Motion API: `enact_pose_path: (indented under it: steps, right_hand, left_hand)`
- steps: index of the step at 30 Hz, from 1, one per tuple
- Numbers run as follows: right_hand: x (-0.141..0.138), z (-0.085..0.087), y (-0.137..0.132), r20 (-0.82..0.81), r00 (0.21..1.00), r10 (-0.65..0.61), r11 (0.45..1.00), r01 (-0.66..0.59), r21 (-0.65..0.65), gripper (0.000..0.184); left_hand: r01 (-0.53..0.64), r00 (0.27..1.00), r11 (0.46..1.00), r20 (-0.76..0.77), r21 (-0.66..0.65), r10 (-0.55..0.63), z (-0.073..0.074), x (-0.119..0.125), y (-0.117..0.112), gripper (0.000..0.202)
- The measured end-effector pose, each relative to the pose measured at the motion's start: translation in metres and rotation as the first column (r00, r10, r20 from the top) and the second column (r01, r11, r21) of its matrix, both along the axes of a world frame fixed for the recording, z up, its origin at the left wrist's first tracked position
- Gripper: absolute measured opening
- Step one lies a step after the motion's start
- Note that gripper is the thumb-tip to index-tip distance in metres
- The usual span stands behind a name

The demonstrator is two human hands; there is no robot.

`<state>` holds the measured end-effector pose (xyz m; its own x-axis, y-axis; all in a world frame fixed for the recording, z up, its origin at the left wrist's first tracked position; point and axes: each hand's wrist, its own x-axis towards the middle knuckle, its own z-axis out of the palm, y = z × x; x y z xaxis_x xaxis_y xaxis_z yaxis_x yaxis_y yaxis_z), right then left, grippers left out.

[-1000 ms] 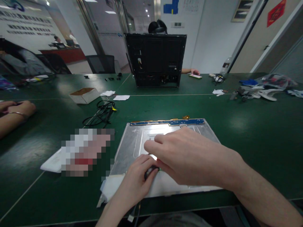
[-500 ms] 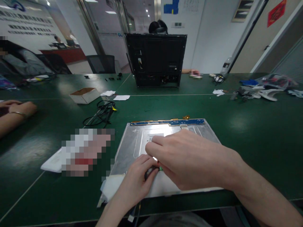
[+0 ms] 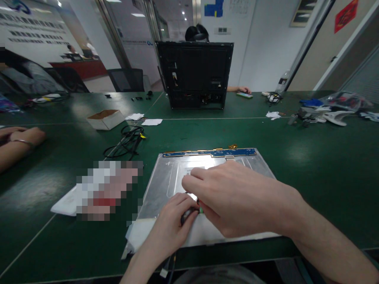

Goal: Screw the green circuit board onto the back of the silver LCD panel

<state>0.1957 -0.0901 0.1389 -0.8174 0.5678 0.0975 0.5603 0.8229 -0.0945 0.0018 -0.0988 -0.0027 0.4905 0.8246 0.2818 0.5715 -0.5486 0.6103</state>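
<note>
A flat silver display panel (image 3: 156, 185) lies back side up before me, with a narrow blue circuit board (image 3: 204, 153) along its far edge. Over its near part my left hand (image 3: 177, 221) is closed in a pinch on a dark cable (image 3: 187, 216). Thumb and forefinger meet beside a small green piece (image 3: 201, 210). My right hand (image 3: 237, 201) is closed just above and right of them, its fingertips close to that piece; what they hold is hidden behind the hand. Thin wires with a white connector (image 3: 164, 272) hang below the panel's near edge.
Left of the panel lie a white packet (image 3: 63, 204), partly blurred, and a coiled black cable (image 3: 128, 138). Farther back are a small open box (image 3: 106, 119) and an upright black monitor housing (image 3: 197, 75). Another person's hands (image 3: 26, 137) rest at the left. White parts (image 3: 325, 114) lie right.
Both hands stay nearly where they were. At the fingertips the small red spot seen before no longer shows, and a dark bit is visible there now.
</note>
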Motion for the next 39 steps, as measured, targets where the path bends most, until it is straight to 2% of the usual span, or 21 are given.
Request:
enact_pose_path:
  steps: [6,9,17,26,34,39]
  right_hand:
    - [-0.0030,-0.0023,0.0016,0.003,0.998,-0.060,0.995,0.059,0.082,0.006]
    - [-0.0032,-0.0035,0.0032,-0.005,0.996,-0.091,0.989,0.091,0.118,0.008]
    - [-0.0026,0.0021,0.0002,0.004,1.000,-0.008,1.000,0.008,0.010,0.013]
    - [-0.0023,-0.0048,0.0050,-0.018,0.997,-0.081,0.989,0.082,0.121,0.006]
    - [0.0014,-0.0005,0.0002,-0.046,0.998,0.041,0.999,-0.040,0.013,0.014]
    - [-0.0036,-0.0052,0.0023,-0.024,0.999,-0.024,0.997,0.025,0.079,0.009]
  left_hand:
    - [-0.001,1.000,0.999,-0.004,0.049,0.001,-0.0023,0.0005,0.0009,0.014]
    - [-0.010,1.000,0.998,0.002,0.060,0.010,-0.0022,0.0008,0.0006,0.012]
    - [-0.011,1.000,0.999,-0.003,-0.034,0.011,0.0015,0.0017,-0.0003,0.016]
    - [-0.005,1.000,0.999,-0.005,0.033,0.005,-0.0009,0.0006,0.0000,0.014]
    - [0.001,1.000,1.000,0.000,0.021,-0.001,0.0005,0.0012,-0.0002,0.016]
    - [-0.006,1.000,0.998,-0.020,0.060,0.007,-0.0008,0.0005,-0.0003,0.015]
